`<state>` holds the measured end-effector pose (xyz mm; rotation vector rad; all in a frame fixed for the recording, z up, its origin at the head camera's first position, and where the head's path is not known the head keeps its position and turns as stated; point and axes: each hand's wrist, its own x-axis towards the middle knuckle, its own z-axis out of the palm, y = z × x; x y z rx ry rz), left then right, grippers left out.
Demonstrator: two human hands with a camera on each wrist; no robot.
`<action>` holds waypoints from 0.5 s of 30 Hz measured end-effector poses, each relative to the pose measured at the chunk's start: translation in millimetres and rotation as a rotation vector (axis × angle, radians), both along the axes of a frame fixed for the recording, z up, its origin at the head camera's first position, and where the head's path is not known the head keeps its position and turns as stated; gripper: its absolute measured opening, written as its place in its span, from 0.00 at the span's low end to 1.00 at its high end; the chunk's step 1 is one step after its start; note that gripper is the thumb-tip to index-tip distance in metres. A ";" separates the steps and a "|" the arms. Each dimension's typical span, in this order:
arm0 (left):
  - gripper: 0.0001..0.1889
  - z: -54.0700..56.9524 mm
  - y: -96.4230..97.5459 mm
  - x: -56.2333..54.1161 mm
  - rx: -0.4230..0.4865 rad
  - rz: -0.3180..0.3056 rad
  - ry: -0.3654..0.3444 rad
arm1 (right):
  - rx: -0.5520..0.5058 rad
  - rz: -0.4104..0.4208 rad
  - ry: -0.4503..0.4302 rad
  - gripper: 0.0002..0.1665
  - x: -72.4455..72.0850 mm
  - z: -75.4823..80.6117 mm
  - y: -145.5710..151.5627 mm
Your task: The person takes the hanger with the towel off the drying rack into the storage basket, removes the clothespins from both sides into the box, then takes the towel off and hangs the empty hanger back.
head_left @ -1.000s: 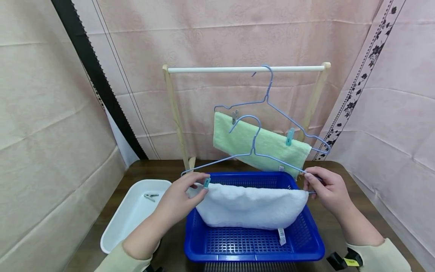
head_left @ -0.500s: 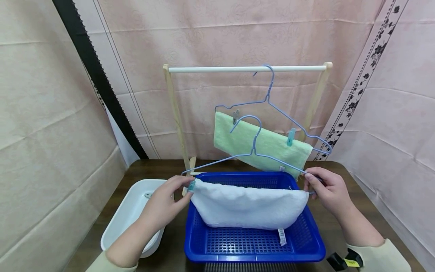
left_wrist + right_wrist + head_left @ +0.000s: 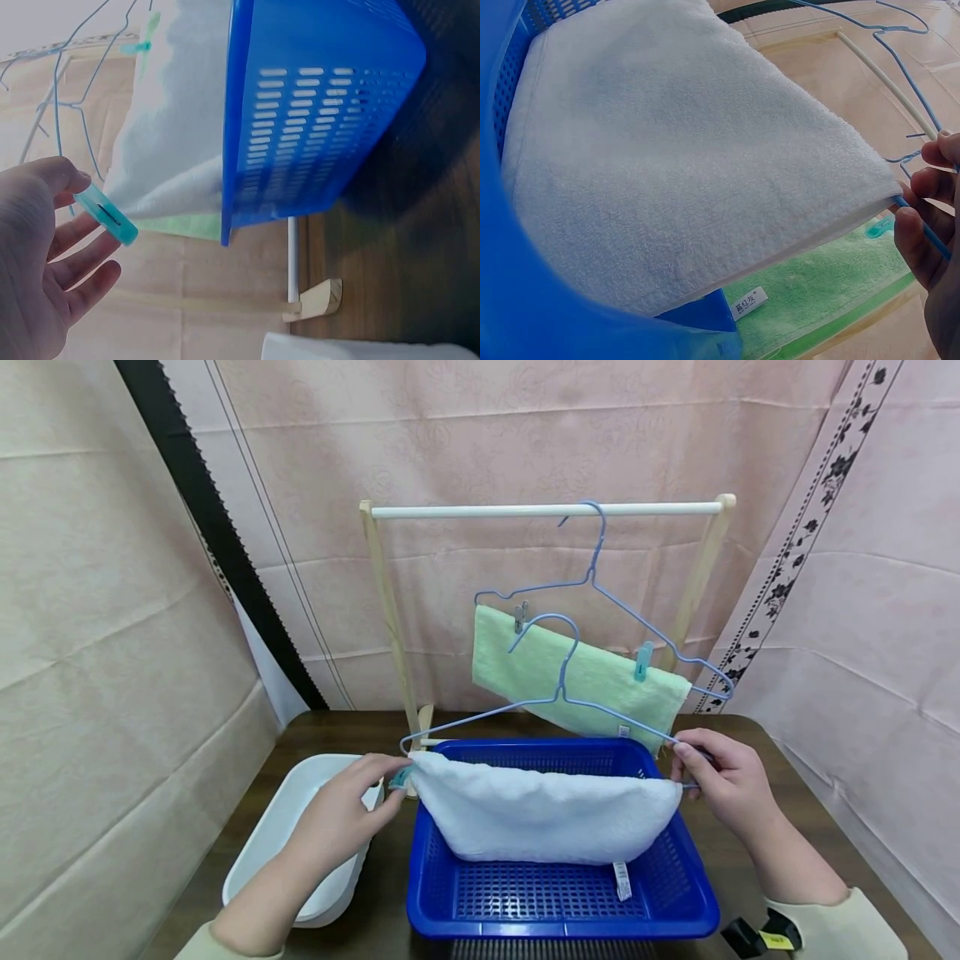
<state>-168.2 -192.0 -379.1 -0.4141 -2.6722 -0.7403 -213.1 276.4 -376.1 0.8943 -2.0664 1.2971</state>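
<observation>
A white towel (image 3: 547,818) is draped over the lower bar of a blue wire hanger (image 3: 495,712) above the blue basket (image 3: 562,928). Between the thumb and fingers of my left hand (image 3: 333,818) is a teal clothespin (image 3: 106,214), pinched at the towel's left corner. Whether its jaws bite the towel cannot be told. My right hand (image 3: 723,777) grips the hanger's right end, just beyond the towel's edge. Part of that end is hidden by the fingers. A small white tag (image 3: 622,882) hangs below the towel.
Behind, a rack with a white rod (image 3: 480,512) carries another blue hanger (image 3: 630,614) with a light green towel (image 3: 510,647), clipped by a grey clothespin (image 3: 521,617) and a teal one. A white tray (image 3: 258,835) stands left of the basket on the dark wooden table (image 3: 390,877).
My left hand has moved left with the teal clothespin, from over the towel to its left corner. The towel's left end has stretched leftward along the hanger. My right hand stays in place.
</observation>
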 end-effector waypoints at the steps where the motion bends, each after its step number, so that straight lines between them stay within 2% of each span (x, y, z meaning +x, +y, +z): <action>1: 0.18 -0.5 -1.7 -0.3 -0.015 0.004 -0.001 | 0.000 0.000 0.000 0.15 0.0 -0.1 0.0; 9: 0.18 -3.5 -15.9 -2.2 -0.130 0.018 -0.014 | -0.010 0.009 0.004 0.14 -0.4 -1.4 0.4; 15: 0.17 -10.1 -28.1 -6.2 -0.173 0.009 -0.038 | -0.005 0.002 0.004 0.15 -1.1 -2.0 1.0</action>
